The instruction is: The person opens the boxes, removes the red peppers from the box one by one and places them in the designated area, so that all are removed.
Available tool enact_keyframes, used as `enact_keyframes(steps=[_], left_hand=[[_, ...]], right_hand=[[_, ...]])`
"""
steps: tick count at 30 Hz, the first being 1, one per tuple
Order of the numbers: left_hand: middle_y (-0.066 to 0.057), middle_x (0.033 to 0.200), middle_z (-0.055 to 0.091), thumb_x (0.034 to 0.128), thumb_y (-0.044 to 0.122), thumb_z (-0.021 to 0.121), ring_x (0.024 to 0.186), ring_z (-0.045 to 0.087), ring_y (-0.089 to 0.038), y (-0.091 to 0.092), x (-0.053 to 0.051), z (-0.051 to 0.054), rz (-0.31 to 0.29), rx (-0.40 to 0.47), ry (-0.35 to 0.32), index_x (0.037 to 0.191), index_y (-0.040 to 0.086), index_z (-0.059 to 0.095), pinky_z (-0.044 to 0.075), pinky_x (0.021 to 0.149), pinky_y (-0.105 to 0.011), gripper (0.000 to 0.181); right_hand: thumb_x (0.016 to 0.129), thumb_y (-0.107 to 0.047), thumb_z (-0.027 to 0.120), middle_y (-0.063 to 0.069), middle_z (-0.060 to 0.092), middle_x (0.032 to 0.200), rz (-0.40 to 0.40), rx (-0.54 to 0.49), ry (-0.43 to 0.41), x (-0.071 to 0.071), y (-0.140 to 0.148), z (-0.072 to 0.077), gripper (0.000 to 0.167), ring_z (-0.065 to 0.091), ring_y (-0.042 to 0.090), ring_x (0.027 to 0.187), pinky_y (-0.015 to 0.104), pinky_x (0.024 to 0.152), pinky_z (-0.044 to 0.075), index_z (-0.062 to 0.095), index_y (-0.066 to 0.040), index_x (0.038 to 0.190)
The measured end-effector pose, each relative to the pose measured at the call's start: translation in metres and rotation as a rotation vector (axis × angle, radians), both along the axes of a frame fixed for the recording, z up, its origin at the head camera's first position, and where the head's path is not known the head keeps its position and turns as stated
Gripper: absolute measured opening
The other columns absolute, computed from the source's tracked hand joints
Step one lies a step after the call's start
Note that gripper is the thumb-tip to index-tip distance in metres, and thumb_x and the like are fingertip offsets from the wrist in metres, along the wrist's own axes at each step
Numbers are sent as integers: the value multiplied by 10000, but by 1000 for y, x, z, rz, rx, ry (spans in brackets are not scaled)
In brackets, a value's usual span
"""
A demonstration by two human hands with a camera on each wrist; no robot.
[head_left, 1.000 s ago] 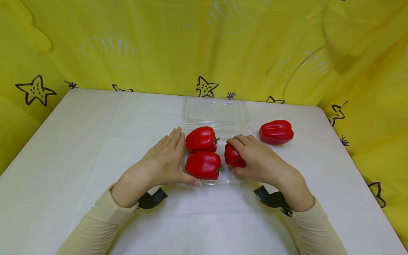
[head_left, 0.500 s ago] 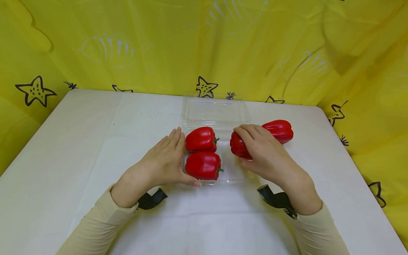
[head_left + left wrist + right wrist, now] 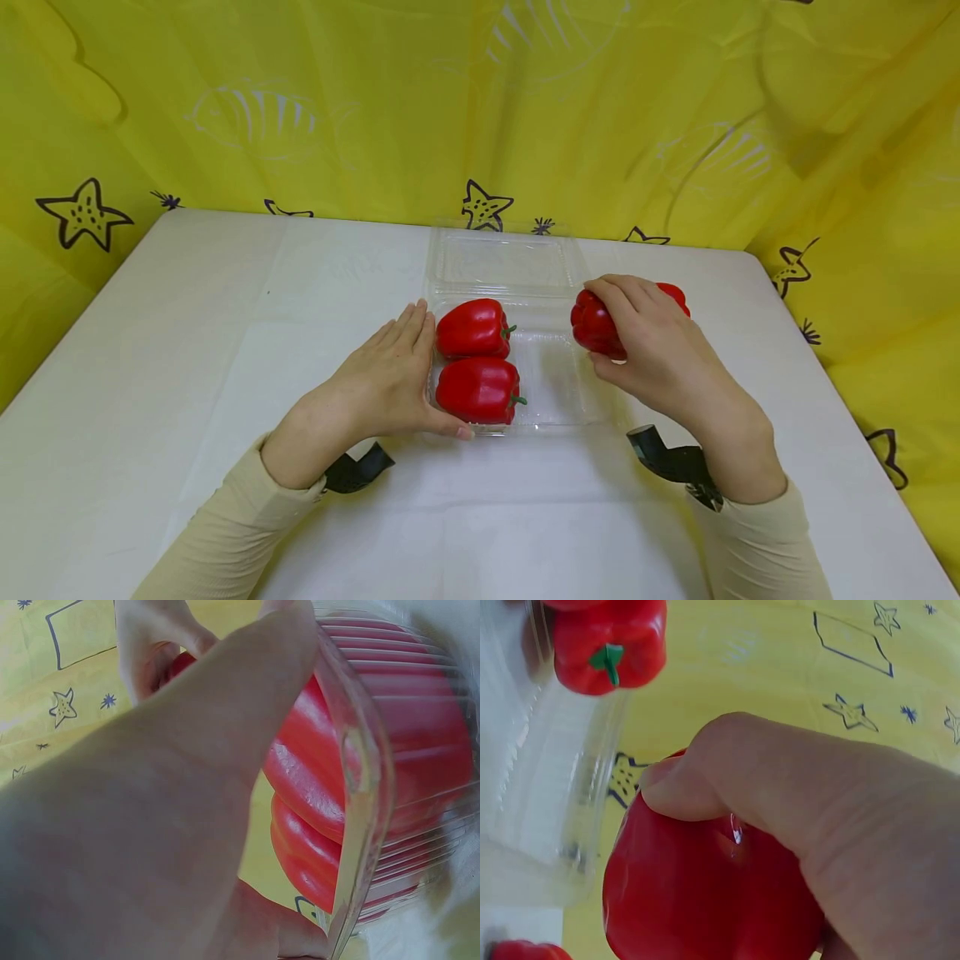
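My right hand [image 3: 667, 358] grips a red bell pepper [image 3: 596, 325] above the right edge of a clear plastic clamshell container [image 3: 551, 383]. In the right wrist view, the thumb lies across this pepper [image 3: 705, 892]. Two other red bell peppers, a back one [image 3: 474, 328] and a front one [image 3: 477, 390], lie side by side in the container's left half, green stems pointing right. Along the container's left wall rests my left hand [image 3: 382, 379], fingers straight, its thumb at the front rim. Behind my right hand, a further red bell pepper [image 3: 675, 296] is mostly hidden.
The container's transparent lid [image 3: 510, 260] lies folded back toward the far edge of the white table [image 3: 225, 333]. A yellow curtain [image 3: 390, 108] with starfish and fish prints hangs behind and on both sides. Dark wrist mounts [image 3: 667, 458] jut out below the wrists.
My right hand has lifted the bell pepper from the container's right half and moved it right and away from me, covering most of the pepper outside. My left hand stays put.
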State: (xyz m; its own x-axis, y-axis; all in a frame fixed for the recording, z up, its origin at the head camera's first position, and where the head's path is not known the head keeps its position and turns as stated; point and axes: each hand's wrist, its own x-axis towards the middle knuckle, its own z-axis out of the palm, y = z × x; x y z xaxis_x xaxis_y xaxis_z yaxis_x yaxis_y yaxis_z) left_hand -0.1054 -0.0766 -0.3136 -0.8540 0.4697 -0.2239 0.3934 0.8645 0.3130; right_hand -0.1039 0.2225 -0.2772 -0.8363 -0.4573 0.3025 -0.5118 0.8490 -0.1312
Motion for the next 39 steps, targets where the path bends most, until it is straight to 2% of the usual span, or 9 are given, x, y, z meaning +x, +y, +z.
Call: enact_keyframes(steps=[8, 15, 22, 31, 35, 39], left_hand=[[-223, 1655, 92, 648, 756, 747, 1543, 87, -386, 0, 0, -1, -6, -2, 4, 1559, -56, 132, 179, 1244, -519, 1367], [-215, 1657, 87, 644, 758, 749, 1545, 81, -378, 0, 0, -2, -3, 4, 5, 1561, -50, 122, 173, 1246, -511, 1374], [-211, 1658, 89, 650, 747, 754, 1544, 88, -381, 0, 0, -2, 0, 12, 4, 1562, -47, 127, 180, 1244, -516, 1362], [-223, 1653, 105, 650, 742, 757, 1539, 102, -397, 0, 0, -1, -8, 11, 14, 1558, -56, 143, 193, 1238, -526, 1356], [-219, 1655, 101, 649, 741, 758, 1540, 99, -393, 0, 0, -1, -6, 11, 9, 1560, -52, 136, 190, 1239, -524, 1359], [-210, 1659, 86, 648, 747, 754, 1544, 87, -381, 1, 0, -2, 0, 7, -3, 1563, -46, 124, 181, 1242, -519, 1365]], right_hand=[[760, -73, 786, 181, 533, 1354, -89, -31, -23, 1, 14, 8, 676, 476, 369, 1243, 610, 914, 520, 486, -11, 1363], [778, -86, 789, 182, 492, 1387, -140, -50, -59, 2, 24, 13, 752, 438, 388, 1262, 628, 888, 519, 455, -69, 1451], [726, -35, 815, 221, 481, 1392, -190, -90, -4, 0, 35, 12, 779, 439, 425, 1253, 657, 866, 524, 463, 7, 1420], [673, 47, 823, 259, 528, 1330, -220, -106, 89, -6, 50, 9, 768, 428, 447, 1250, 643, 1000, 407, 509, 34, 1374], [681, 47, 820, 249, 532, 1336, -242, -97, 98, -8, 53, 8, 755, 432, 436, 1249, 634, 980, 433, 517, 29, 1373], [697, 63, 800, 259, 518, 1347, -273, -115, 91, -10, 59, 7, 742, 426, 447, 1251, 652, 1003, 407, 510, 34, 1380]])
